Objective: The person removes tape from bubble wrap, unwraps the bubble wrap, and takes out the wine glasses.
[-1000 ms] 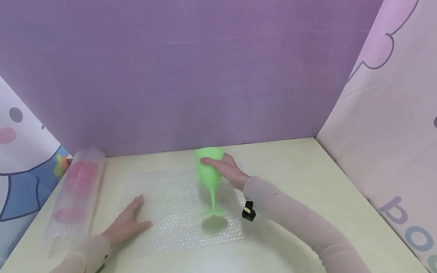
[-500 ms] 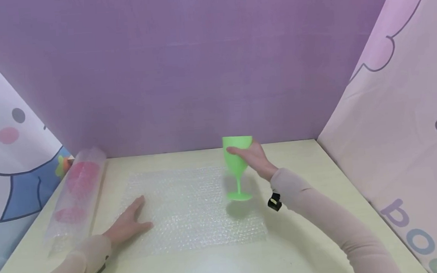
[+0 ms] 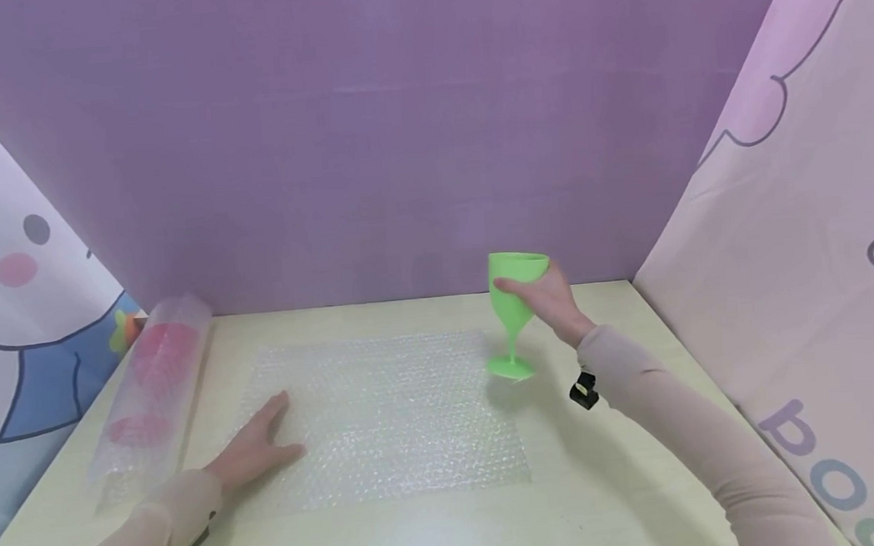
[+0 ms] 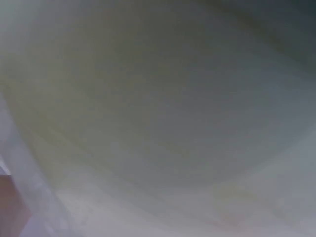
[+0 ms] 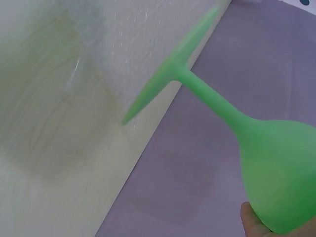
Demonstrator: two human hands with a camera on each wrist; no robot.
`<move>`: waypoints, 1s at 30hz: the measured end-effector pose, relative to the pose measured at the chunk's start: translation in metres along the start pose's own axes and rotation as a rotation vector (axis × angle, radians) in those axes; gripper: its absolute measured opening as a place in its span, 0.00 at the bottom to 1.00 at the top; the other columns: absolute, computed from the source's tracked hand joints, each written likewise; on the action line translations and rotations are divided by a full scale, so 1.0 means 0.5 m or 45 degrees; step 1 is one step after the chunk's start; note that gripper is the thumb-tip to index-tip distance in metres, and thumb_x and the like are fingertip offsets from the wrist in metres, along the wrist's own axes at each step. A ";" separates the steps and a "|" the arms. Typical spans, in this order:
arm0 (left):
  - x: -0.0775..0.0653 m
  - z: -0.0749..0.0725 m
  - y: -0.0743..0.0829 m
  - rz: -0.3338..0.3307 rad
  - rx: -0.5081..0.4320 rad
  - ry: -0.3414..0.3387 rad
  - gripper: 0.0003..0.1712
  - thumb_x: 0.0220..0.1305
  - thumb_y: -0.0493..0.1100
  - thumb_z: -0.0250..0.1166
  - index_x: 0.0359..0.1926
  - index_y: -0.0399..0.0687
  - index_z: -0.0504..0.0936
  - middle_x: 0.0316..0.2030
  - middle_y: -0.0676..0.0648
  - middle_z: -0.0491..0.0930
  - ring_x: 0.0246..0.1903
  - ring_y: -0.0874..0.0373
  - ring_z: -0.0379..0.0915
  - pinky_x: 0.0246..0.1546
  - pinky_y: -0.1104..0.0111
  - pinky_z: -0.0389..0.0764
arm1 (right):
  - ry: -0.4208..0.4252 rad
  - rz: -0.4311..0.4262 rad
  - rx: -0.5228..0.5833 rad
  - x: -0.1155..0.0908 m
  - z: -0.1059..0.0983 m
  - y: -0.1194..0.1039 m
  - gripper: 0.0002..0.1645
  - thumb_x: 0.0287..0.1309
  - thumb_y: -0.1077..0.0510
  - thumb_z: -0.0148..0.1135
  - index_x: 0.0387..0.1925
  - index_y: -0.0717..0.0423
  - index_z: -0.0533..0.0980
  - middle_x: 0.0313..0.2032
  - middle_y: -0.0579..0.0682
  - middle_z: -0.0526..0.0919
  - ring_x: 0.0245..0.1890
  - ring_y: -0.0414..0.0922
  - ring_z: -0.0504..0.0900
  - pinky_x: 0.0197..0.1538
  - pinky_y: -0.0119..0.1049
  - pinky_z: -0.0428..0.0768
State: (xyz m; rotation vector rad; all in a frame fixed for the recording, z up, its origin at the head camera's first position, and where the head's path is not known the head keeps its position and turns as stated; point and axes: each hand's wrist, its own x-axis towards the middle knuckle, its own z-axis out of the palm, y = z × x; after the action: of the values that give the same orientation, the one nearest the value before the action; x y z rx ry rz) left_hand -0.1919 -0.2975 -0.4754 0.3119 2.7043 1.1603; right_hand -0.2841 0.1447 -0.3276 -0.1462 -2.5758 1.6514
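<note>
A green goblet is held upright with a slight tilt by my right hand, its thumb across the bowl and the other fingers behind. Its foot hangs above the table by the right edge of a bubble wrap sheet, with a shadow below. In the right wrist view the goblet shows bowl, stem and foot, and a bit of the hand at the bottom. My left hand rests with spread fingers on the sheet's left side. The left wrist view is blurred and pale.
A bubble-wrapped roll with pink shapes inside lies at the table's left. The pale table meets a purple backdrop. Printed cloth panels stand at both sides.
My right hand has carried the goblet rightward and up, from over the bubble wrap to beside its right edge. The sheet's right edge has come into fuller view. My left hand stays put.
</note>
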 end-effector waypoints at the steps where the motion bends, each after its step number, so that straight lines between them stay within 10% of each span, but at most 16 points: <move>1: 0.000 0.000 0.000 0.002 0.000 0.000 0.57 0.51 0.53 0.67 0.69 0.31 0.42 0.68 0.29 0.41 0.67 0.31 0.34 0.65 0.40 0.39 | 0.011 0.004 -0.006 0.003 -0.005 0.003 0.51 0.40 0.41 0.70 0.61 0.58 0.56 0.49 0.55 0.71 0.46 0.49 0.73 0.53 0.40 0.74; 30: -0.003 0.005 0.002 0.020 -0.001 0.009 0.56 0.52 0.52 0.67 0.69 0.32 0.43 0.68 0.29 0.41 0.67 0.31 0.35 0.64 0.40 0.39 | 0.292 -0.049 -0.068 0.069 -0.108 0.078 0.52 0.41 0.44 0.71 0.62 0.59 0.56 0.54 0.57 0.66 0.49 0.49 0.69 0.56 0.40 0.73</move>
State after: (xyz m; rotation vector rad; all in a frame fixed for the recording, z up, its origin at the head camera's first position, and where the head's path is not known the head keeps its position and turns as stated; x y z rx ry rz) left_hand -0.1897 -0.2957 -0.4763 0.3300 2.7121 1.1691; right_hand -0.3105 0.2137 -0.3399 -0.2707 -2.4360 1.4595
